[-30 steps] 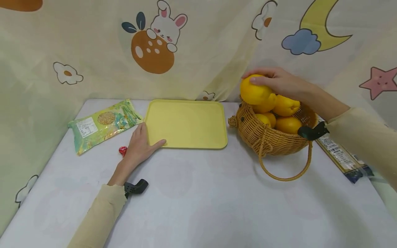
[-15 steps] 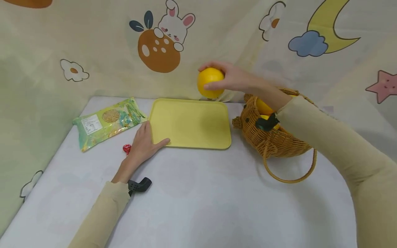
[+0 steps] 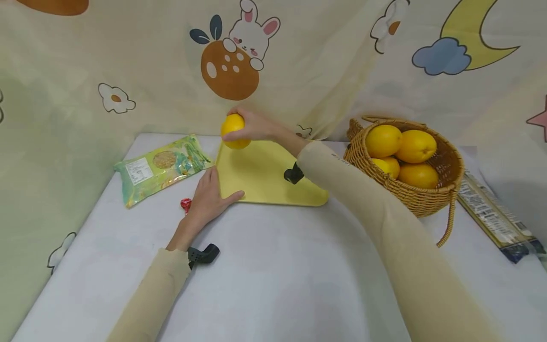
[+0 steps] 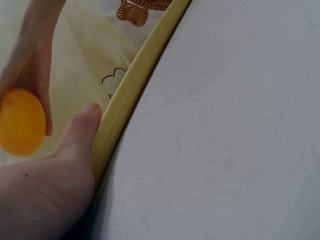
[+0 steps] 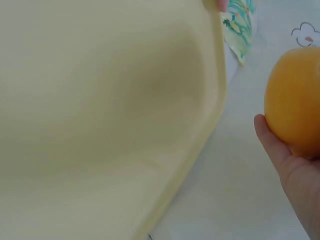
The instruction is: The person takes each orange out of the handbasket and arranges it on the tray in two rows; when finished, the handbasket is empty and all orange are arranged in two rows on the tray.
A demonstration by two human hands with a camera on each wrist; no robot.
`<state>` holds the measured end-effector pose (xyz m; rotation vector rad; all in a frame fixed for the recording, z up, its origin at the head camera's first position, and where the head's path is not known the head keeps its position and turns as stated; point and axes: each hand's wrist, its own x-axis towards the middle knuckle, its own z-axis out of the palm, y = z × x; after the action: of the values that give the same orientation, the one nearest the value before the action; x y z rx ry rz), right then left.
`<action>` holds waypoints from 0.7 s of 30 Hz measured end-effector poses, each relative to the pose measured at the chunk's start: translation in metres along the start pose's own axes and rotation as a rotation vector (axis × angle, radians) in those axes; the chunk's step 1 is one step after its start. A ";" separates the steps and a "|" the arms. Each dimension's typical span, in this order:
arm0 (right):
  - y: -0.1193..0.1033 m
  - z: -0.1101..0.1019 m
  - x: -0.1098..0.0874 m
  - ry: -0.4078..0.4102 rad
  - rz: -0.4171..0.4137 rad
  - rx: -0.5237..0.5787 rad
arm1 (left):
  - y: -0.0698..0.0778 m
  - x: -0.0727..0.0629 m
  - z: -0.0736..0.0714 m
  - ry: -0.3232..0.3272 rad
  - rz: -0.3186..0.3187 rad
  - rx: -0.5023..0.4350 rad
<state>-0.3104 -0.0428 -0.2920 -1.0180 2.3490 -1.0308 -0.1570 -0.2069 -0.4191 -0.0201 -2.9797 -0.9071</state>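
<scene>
Yellow fruit [image 3: 232,124] sits raised near the far left corner of the pale yellow tray [image 3: 265,180], gripped between fingers and thumb of the right hand [image 3: 256,127]. I find the right sleeve [image 3: 376,218] crossing above the tray, hiding part of it. The left hand [image 3: 208,197] lies fingers straight along its rim (glossy bag [image 3: 164,166] just beside). Woven basket [image 3: 412,199], right, holds smooth fruits [image 3: 416,146]. My left wrist view shows an oval, long axis near vertical.

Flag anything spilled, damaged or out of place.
Nothing looks spilled or damaged. Only mild oddity: a small red item lying loose on the table beside the left hand, apart from the yellow tray and the wicker basket.
</scene>
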 end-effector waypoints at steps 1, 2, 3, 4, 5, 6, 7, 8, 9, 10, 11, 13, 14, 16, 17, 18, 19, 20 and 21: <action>0.003 0.005 0.005 0.007 0.003 0.002 | 0.000 0.000 0.000 -0.002 -0.006 0.004; 0.006 0.010 0.009 0.013 0.010 0.005 | 0.001 0.000 -0.001 -0.005 -0.008 0.005; 0.008 0.014 0.014 0.024 0.021 0.000 | 0.001 0.000 -0.001 -0.009 -0.013 0.006; 0.010 0.018 0.017 0.037 0.036 -0.007 | 0.001 0.000 -0.002 -0.012 -0.016 0.008; 0.013 0.022 0.021 0.054 0.055 -0.012 | 0.002 0.000 -0.002 -0.015 -0.018 0.011; 0.015 0.025 0.024 0.070 0.072 -0.014 | 0.002 0.000 -0.003 -0.018 -0.020 0.013; 0.017 0.027 0.027 0.087 0.092 -0.022 | 0.002 0.000 -0.003 -0.021 -0.020 0.016; 0.019 0.029 0.030 0.108 0.108 -0.020 | 0.002 0.000 -0.004 -0.022 -0.020 0.019; 0.020 0.031 0.032 0.128 0.121 -0.017 | 0.002 0.000 -0.004 -0.021 -0.020 0.026; 0.022 0.033 0.035 0.144 0.133 -0.007 | 0.002 0.000 -0.004 -0.021 -0.022 0.030; 0.023 0.035 0.037 0.159 0.142 0.008 | 0.002 0.000 -0.005 -0.020 -0.022 0.033; 0.024 0.039 0.041 0.182 0.150 0.021 | 0.001 0.000 -0.005 -0.018 -0.023 0.038; 0.025 0.041 0.042 0.192 0.148 0.026 | 0.002 0.000 -0.005 -0.016 -0.024 0.036; 0.027 0.045 0.045 0.205 0.140 0.017 | 0.002 0.000 -0.004 -0.016 -0.024 0.034; 0.028 0.047 0.045 0.211 0.136 0.005 | 0.002 0.000 -0.004 -0.016 -0.023 0.032; 0.029 0.049 0.046 0.213 0.133 -0.009 | 0.003 0.000 -0.003 -0.017 -0.022 0.029; 0.030 0.050 0.047 0.213 0.130 -0.020 | 0.003 -0.001 -0.003 -0.018 -0.023 0.027; 0.032 0.052 0.047 0.214 0.127 -0.022 | 0.003 -0.001 -0.003 -0.020 -0.023 0.024; 0.033 0.054 0.047 0.215 0.127 -0.023 | 0.003 -0.001 -0.002 -0.022 -0.023 0.023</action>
<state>-0.3257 -0.0883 -0.3548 -0.7885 2.5647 -1.1145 -0.1556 -0.2056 -0.4158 0.0044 -3.0160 -0.8810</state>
